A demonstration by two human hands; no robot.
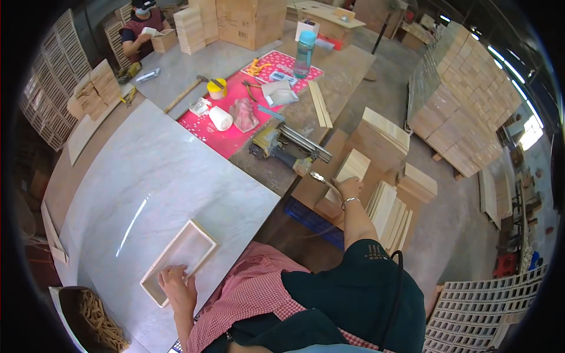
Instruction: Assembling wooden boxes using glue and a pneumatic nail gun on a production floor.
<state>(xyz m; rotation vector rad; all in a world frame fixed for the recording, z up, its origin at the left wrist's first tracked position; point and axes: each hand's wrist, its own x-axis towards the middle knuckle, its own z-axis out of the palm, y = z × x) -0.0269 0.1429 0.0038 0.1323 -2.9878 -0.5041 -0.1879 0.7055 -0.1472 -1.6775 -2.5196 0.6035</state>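
Observation:
A shallow rectangular wooden frame (203,252) lies slanted on the pale marbled tabletop in front of me. My left hand (178,288) grips its near end, fingers bent over the side and reaching inside. Off to the right, my right hand (350,187) is stretched to a stack of pale wooden boards (355,165) and closes at the near end of one; its fingertips are partly hidden. Just left of that hand runs an air hose with a metal fitting (318,176), joined to a nail gun (276,150) lying on the bench edge.
More boards (388,212) stand beside my right forearm, above a blue crate (312,220). A pink mat (212,132) carries a hammer (187,94), yellow tape and a blue bottle (304,56). A bin of wood scraps (100,320) sits lower left. Across the table, a person (141,35) handles a wooden box.

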